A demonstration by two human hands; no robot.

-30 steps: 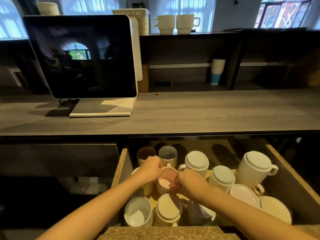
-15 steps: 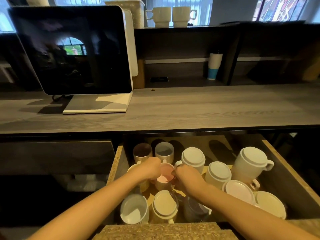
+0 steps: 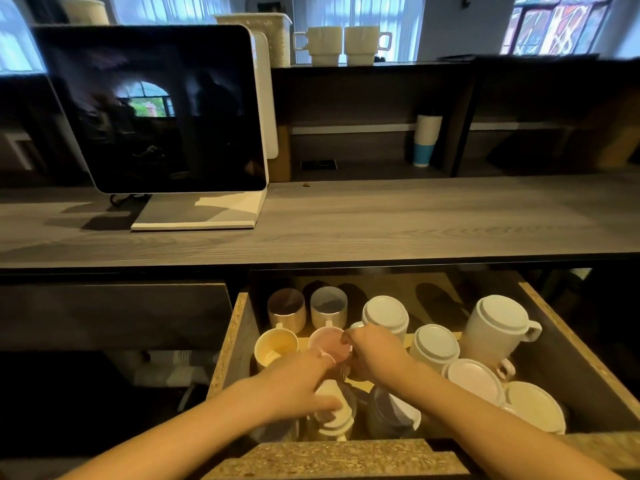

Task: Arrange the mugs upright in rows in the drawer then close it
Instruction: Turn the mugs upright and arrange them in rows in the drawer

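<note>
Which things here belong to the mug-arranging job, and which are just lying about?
Job: drawer, pink mug, yellow mug, overturned white mugs, left hand, right hand.
Lying about: monitor, shelf mugs, paper cups, counter.

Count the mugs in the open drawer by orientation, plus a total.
Mouth-up mugs: 4
Base-up mugs: 5
Tilted mugs: 2
Total: 11 seen; the left arm may hide more.
</note>
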